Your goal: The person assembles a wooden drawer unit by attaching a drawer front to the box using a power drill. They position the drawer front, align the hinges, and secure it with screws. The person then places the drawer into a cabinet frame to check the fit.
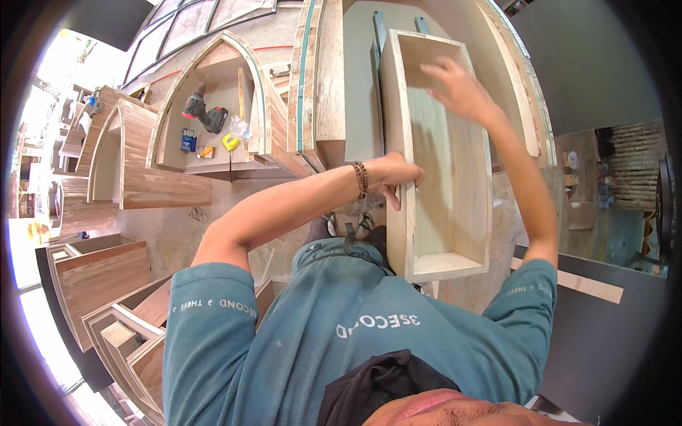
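Observation:
A long, pale wooden drawer (450,264) stands partly pulled out of a wooden cabinet (329,92) in front of me. My left hand (398,176), with a beaded bracelet at the wrist, grips the top edge of the drawer's left side, its thumb and fingers round the board. Over the drawer's far part hovers my right hand (460,91), slightly blurred, with its fingers apart and nothing in them. A dark metal drawer slide (377,78) runs along the drawer's left side. Another metal rail (421,25) shows behind its far end.
An arched wooden cabinet (264,92) lies to the left. In it are a cordless drill (206,112), a yellow tape measure (231,142), a blue box (187,140) and an orange box (206,152). More cabinet parts (106,273) stand lower left. A wood strip (590,285) rests on a dark panel at right.

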A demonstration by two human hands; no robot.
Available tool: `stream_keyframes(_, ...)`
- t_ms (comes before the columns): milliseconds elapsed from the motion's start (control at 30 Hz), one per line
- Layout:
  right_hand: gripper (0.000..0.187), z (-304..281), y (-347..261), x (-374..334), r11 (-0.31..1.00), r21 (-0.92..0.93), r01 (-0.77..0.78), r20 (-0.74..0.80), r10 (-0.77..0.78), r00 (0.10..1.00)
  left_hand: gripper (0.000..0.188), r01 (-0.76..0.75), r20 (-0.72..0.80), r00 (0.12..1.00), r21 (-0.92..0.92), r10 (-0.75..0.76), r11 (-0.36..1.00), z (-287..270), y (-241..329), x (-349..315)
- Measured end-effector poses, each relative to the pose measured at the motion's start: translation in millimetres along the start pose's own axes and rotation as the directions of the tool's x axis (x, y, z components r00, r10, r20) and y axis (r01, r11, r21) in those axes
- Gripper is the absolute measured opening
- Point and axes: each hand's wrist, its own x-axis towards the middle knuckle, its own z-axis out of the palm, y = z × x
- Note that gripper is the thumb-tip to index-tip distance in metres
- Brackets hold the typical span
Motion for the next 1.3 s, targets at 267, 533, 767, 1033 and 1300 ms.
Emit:
stream_keyframes(267,0.066,-39,-147,-217,0.938,0.327,-0.117,0.493,-0.063,0.868,0.042,0.015,-0.017,1.0,0.108,-0.014,0.994,-8,24,-11)
stream_keyframes(533,0.033,36,-176,-276,0.96,0.134,-0.245,-0.018,0.249,0.968,0.045,-0.089,-0.194,0.97,0.282,0.147,0.955,-5,13,-9)
stream_keyframes(767,0.037,40,-175,-281,0.963,0.117,-0.241,-0.2,0.261,0.945,0.039,0.029,-0.219,0.734,0.956,0.643,0.293,16,23,-33)
stream_keyframes(1033,0.04,52,-172,-273,0.957,0.127,-0.261,-0.349,0.29,0.891,0.018,0.137,-0.181,0.643,0.983,0.744,0.121,43,8,-26)
stream_keyframes(1300,0.045,62,-161,-257,0.952,0.12,-0.28,-0.412,0.304,0.859,0.037,-0.388,0.255,0.585,0.922,0.77,-0.011,38,11,-103)
